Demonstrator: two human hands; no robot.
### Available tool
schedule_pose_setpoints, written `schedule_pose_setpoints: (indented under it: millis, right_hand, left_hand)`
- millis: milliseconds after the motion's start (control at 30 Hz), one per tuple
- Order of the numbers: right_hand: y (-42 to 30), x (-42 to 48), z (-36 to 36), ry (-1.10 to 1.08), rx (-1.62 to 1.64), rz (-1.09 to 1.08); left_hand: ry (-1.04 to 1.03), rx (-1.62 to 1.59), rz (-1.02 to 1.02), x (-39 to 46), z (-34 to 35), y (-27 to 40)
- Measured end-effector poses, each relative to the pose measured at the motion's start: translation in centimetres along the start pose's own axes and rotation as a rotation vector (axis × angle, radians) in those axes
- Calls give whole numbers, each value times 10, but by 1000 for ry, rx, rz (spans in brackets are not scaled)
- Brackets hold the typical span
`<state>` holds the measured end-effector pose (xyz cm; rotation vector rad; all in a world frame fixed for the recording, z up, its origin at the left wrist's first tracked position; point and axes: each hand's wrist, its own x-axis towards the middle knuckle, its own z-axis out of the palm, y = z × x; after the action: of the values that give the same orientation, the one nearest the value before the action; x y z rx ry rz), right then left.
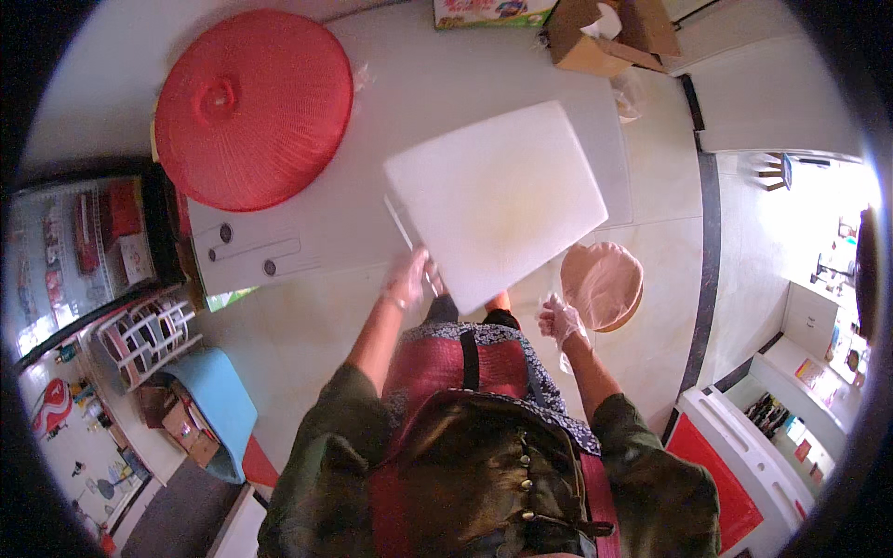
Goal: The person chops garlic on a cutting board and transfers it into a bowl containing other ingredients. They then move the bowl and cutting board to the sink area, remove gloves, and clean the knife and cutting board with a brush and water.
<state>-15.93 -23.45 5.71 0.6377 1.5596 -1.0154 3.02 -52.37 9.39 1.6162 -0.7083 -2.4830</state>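
A thick white rectangular slab (pixel 499 202), faintly yellowed in the middle, lies tilted over the front of a pale grey table (pixel 335 209). My left hand (pixel 408 282), in a clear plastic glove and blurred, is beside the slab's lower left edge. A thin pale strip (pixel 399 222) rises just beyond its fingertips; whether the hand grips it is unclear. My right hand (pixel 560 321), also in a clear glove, has its fingers curled, with loose plastic around them. It is apart from the slab, next to a round stool (pixel 603 286) with a pinkish, wrinkled top.
A red mesh food cover (pixel 258 111) sits on the table's left part. At the back stand an open cardboard box (pixel 593 52) and a printed carton (pixel 492 10). To the left are a glass-fronted cabinet (pixel 77 251) and a light-blue container (pixel 216 390); a red-topped white unit (pixel 718 488) is at lower right.
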Motion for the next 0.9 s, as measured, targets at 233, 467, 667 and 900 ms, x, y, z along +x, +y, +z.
schedule_pose_setpoints:
  millis: [233, 467, 667, 900]
  right_hand:
    - [-49, 4, 12, -396, 332, -65]
    - [-53, 21, -1, -459, 297, 77]
    - [-25, 78, -60, -910, -2, 206]
    - [12, 47, -53, -774, -487, 504]
  left_hand:
    - [23, -53, 66, -128, 38, -29]
    - [192, -173, 307, -206, 81, -105]
    - [251, -14, 479, -267, 109, -172]
    - [866, 455, 1192, -326, 118, -315]
